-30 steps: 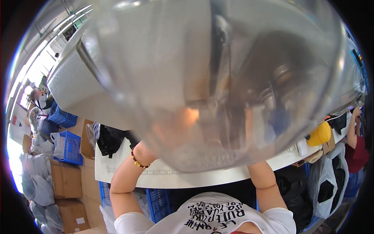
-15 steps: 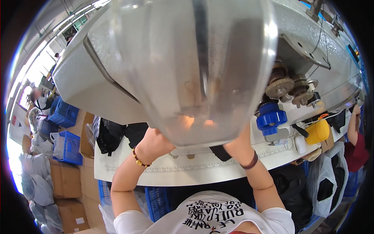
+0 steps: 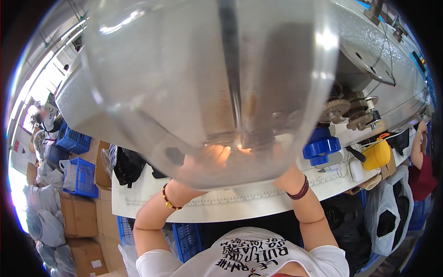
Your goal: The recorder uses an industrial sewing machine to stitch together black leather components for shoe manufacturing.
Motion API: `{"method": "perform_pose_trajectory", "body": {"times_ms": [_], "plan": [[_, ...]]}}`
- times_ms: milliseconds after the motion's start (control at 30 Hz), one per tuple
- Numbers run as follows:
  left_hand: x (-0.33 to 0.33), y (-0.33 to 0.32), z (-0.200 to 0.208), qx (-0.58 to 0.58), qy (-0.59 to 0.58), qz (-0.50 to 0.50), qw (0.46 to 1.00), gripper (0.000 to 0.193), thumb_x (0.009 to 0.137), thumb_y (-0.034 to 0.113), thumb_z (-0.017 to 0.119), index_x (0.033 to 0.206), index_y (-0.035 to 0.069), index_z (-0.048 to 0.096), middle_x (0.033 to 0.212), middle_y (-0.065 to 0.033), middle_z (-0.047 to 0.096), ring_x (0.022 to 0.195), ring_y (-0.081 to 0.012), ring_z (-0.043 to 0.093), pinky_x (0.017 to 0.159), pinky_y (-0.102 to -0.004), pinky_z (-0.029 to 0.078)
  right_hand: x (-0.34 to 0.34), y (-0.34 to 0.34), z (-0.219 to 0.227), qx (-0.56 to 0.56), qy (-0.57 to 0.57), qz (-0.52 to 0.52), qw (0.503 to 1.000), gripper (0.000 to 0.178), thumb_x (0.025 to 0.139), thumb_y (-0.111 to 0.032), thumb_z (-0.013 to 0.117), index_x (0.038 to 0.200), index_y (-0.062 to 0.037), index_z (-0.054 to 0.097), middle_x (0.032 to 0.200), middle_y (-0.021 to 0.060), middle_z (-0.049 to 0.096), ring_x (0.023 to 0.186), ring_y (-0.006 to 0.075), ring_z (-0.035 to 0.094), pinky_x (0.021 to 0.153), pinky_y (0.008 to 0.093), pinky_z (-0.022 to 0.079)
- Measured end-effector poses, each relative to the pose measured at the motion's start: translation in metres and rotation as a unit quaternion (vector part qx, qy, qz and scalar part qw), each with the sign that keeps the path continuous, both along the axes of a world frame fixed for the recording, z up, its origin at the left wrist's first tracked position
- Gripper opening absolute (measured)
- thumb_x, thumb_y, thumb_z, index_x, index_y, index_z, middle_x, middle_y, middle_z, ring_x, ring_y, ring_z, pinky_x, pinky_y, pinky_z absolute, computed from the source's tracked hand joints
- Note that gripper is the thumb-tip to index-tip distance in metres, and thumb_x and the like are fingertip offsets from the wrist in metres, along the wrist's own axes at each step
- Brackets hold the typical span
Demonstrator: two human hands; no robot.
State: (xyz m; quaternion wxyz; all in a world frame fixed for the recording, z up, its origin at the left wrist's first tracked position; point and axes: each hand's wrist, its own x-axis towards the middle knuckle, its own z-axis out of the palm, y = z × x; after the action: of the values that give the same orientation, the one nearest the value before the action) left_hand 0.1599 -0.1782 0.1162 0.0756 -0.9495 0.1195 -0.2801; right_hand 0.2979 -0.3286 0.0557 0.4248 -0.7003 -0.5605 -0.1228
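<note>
A large clear plastic guard (image 3: 184, 106) fills the middle of the view, in front of a grey sewing machine (image 3: 76, 99). Through it my left hand (image 3: 203, 161) shows blurred, its fingertips lit by a warm lamp near the needle area. My right hand (image 3: 287, 171) reaches behind the guard's lower right side, fingers mostly hidden. Both hands are low over the white table (image 3: 230, 203). Dark patches near them look like black cloth, but the guard smears them, so any grip is unclear.
Black cloth or bags (image 3: 128, 166) lie at the table's left. To the right are a blue knob (image 3: 320, 145), metal tension discs (image 3: 357, 111) and a yellow cup (image 3: 376, 154). Blue crates (image 3: 83, 175) and cartons (image 3: 80, 214) stand left; another person's arm (image 3: 417, 145) shows far right.
Both hands have shifted, the left one rightward and farther under the guard. Black cloth by my right wrist no longer shows. The guard looks larger and reaches farther left and lower.
</note>
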Motion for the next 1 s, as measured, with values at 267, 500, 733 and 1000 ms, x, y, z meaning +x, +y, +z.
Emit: {"method": "perform_pose_trajectory", "body": {"times_ms": [267,500,733,1000], "plan": [[0.0,-0.002,-0.018,-0.043,-0.029,0.038,0.998,0.019,0.053,0.016,0.065,0.062,0.005,0.051,0.088,-0.0132,0.058,0.084,-0.0234,0.057,0.07,-0.0296,0.047,0.017,-0.003,0.019,-0.071,0.148,0.108,0.98,0.03,0.072,-0.012,0.06,0.1,-0.0038,0.058,0.102,0.0124,0.058,0.091,0.0281,0.054,0.084,0.0366,0.04],[0.004,0.003,-0.022,-0.094,-0.081,0.036,0.992,0.025,0.055,0.015,0.065,0.077,0.004,0.059,0.088,-0.0069,0.059,0.081,-0.0225,0.057,0.072,-0.0303,0.047,0.021,0.002,0.006,-0.034,0.1,0.078,0.991,0.028,0.073,-0.009,0.057,0.101,-0.0039,0.056,0.099,0.0116,0.059,0.092,0.0286,0.054,0.083,0.035,0.039],[0.002,0.011,-0.031,-0.117,-0.062,0.024,0.991,0.026,0.06,0.014,0.064,0.083,0.003,0.061,0.084,-0.0069,0.06,0.081,-0.0229,0.058,0.073,-0.0313,0.047,0.018,-0.003,0.009,-0.075,0.091,0.051,0.992,0.031,0.072,-0.009,0.056,0.103,-0.0071,0.056,0.099,0.0102,0.06,0.091,0.0274,0.054,0.084,0.0357,0.036],[0.041,0.064,-0.024,-0.326,-0.155,0.014,0.933,0.017,0.067,0.011,0.063,0.081,0.002,0.063,0.071,-0.0082,0.061,0.054,-0.0201,0.052,0.051,-0.0276,0.042,0.0,-0.004,0.023,-0.059,0.135,0.029,0.989,0.035,0.069,-0.008,0.062,0.102,-0.004,0.051,0.096,0.0111,0.056,0.094,0.0206,0.054,0.081,0.0339,0.042]]}}
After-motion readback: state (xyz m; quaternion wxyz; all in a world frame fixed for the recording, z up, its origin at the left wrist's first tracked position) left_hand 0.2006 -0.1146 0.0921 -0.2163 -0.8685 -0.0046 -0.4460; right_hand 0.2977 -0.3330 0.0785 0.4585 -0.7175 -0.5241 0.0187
